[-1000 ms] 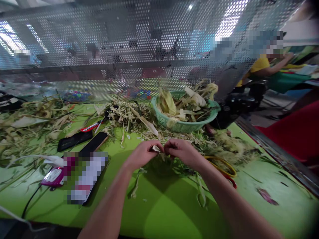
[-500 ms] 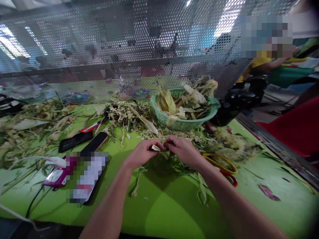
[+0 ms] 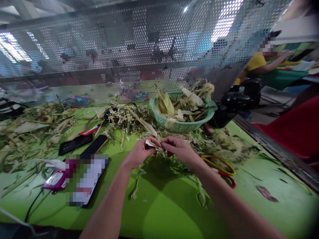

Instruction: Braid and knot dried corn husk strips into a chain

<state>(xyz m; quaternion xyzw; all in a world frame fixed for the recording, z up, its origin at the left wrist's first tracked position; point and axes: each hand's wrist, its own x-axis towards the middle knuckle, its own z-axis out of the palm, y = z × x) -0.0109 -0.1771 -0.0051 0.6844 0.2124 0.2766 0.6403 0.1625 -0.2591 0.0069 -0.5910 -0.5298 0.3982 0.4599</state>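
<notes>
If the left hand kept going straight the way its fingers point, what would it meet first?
Most likely the right hand, close in front of the left hand, which holds a pale strip. Depth is unclear; they may already touch.

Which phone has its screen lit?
The front phone, beside the purple device: it glows, while the dark phone and black slab behind it show no light.

Hands [image 3: 139,153] meet at pale strip [image 3: 152,143] above green table [image 3: 171,212].
</notes>
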